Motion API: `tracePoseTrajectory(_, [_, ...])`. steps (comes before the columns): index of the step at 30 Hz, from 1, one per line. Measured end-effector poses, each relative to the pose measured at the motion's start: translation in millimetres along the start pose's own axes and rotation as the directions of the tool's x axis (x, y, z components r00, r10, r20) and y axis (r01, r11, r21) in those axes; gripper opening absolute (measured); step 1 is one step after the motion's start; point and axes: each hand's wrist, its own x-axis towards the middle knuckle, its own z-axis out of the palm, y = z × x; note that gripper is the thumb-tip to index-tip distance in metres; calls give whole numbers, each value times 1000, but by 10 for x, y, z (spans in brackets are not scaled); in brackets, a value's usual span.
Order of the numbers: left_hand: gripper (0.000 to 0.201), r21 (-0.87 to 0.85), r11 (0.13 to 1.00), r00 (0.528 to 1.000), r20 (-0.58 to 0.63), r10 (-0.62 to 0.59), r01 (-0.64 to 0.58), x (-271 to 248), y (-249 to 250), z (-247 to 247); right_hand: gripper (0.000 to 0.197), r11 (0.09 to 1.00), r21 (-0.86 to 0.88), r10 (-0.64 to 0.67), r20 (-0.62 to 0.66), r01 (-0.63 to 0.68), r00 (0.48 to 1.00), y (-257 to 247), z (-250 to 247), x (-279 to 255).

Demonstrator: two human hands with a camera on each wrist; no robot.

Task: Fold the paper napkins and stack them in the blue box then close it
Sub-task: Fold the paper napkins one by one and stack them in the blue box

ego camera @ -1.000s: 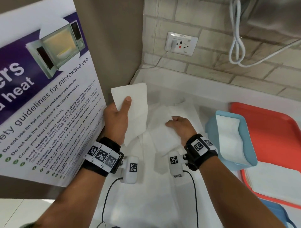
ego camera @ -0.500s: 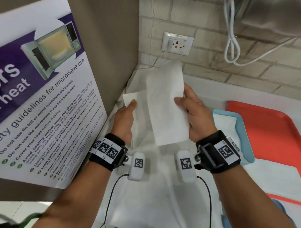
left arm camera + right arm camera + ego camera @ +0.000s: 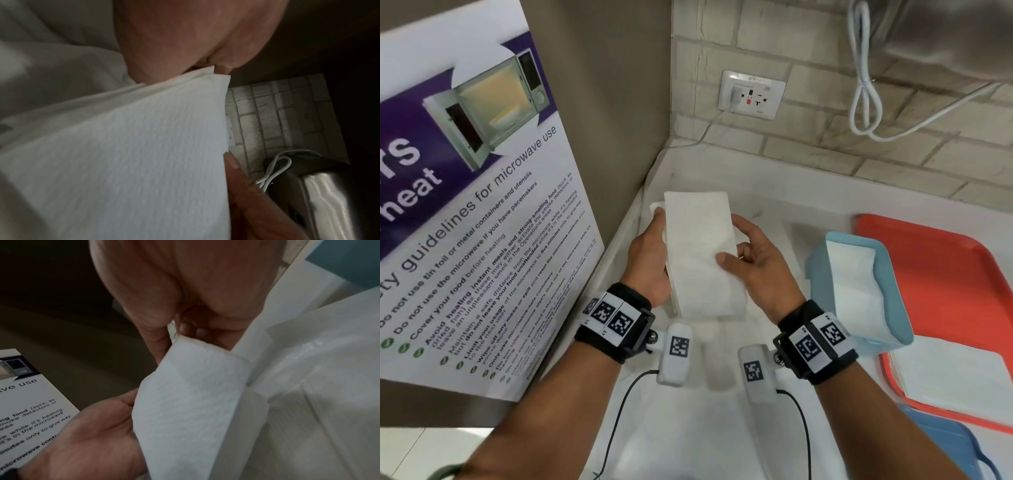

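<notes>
Napkin (image 3: 702, 253) now folded, fingers behind hidden.

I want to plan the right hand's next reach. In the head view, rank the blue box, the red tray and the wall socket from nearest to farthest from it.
From the right hand:
1. Blue box, just to its right.
2. Red tray, farther right, behind the box.
3. Wall socket, up on the brick wall.

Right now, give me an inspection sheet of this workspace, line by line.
Surface: white counter, loose white paper sheets lying under the hands.
Job's things: folded white paper napkin held up in both hands; open light-blue plastic box holding napkins.
Clutter: red plastic tray carrying flat napkins.
Grippers: left hand and right hand grip the napkin's long edges.
Cables: looped white cord; black wrist-camera leads.
Surroundings: brick wall, wall socket, microwave poster.
</notes>
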Motion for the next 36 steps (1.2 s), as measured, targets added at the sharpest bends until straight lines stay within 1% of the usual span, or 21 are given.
tracePoseTrajectory(3, [53,36,999,1000,-9,16,-16,27,-17,-8,61,998,-66,-18,12,18,1000,60,-42,37])
tracePoseTrajectory(6, [70,85,996,999,39,15,-19,56,-18,-12,60,995,-99,-26,27,29,999,97,-52,49])
tracePoseTrajectory(7, [73,104,994,998,62,15,-21,41,-9,-9,60,994,-108,-24,27,26,999,95,-49,52])
tracePoseTrajectory(8, [70,126,991,996,87,26,-37,31,-1,-12,61,993,-114,-25,26,28,999,93,-46,57])
tracePoseTrajectory(11, [40,174,973,975,186,120,-153,9,2,-23,63,994,-111,-2,17,4,1000,66,-10,40])
tracePoseTrajectory(13, [33,170,969,968,206,141,-177,17,-26,-49,57,991,-125,55,-1,-54,999,56,4,35])
tracePoseTrajectory(14, [33,163,970,969,196,147,-180,25,-32,-56,48,985,-160,71,14,-68,997,65,7,27])
tracePoseTrajectory(16, [29,121,971,968,169,184,-206,26,3,-47,24,958,-278,90,58,-70,994,81,-6,11])
tracePoseTrajectory(17, [24,96,968,965,149,217,-233,33,39,-48,19,949,-307,101,78,-73,992,76,-25,-5])
tracePoseTrajectory(19, [14,83,951,953,85,289,-296,74,130,-74,38,954,-289,126,147,-79,981,139,-105,-37])
tracePoseTrajectory(20, [11,90,943,947,57,317,-321,93,171,-92,39,959,-266,147,181,-96,972,189,-156,-53])
tracePoseTrajectory(22, [9,108,925,932,27,363,-363,120,228,-119,27,955,-269,195,240,-128,951,230,-238,-105])
tracePoseTrajectory(23, [9,121,912,920,20,392,-392,130,240,-130,22,946,-292,214,247,-138,945,245,-276,-121])
tracePoseTrajectory(24, [9,135,896,905,15,424,-422,144,241,-150,18,934,-327,226,228,-144,947,295,-319,-114])
tracePoseTrajectory(25, [9,147,882,893,16,450,-448,151,234,-168,17,918,-367,225,166,-151,960,331,-355,-107])
tracePoseTrajectory(27, [10,160,864,877,18,481,-477,161,223,-200,18,885,-431,189,-16,-178,982,428,-467,-59])
tracePoseTrajectory(28, [10,166,861,874,10,486,-480,165,216,-217,19,875,-445,171,-86,-192,981,468,-518,-28])
tracePoseTrajectory(29, [10,170,862,875,-3,485,-477,167,215,-234,17,872,-445,166,-126,-206,978,491,-553,-2])
tracePoseTrajectory(31, [9,179,863,875,-22,484,-472,170,208,-257,12,840,-495,182,-131,-223,975,522,-581,41])
tracePoseTrajectory(34, [8,202,860,875,-28,484,-469,175,205,-273,34,679,-710,229,-36,-186,973,496,-538,84])
tracePoseTrajectory(36, [8,212,857,874,-29,485,-469,174,211,-269,44,626,-766,274,40,-147,961,470,-461,121])
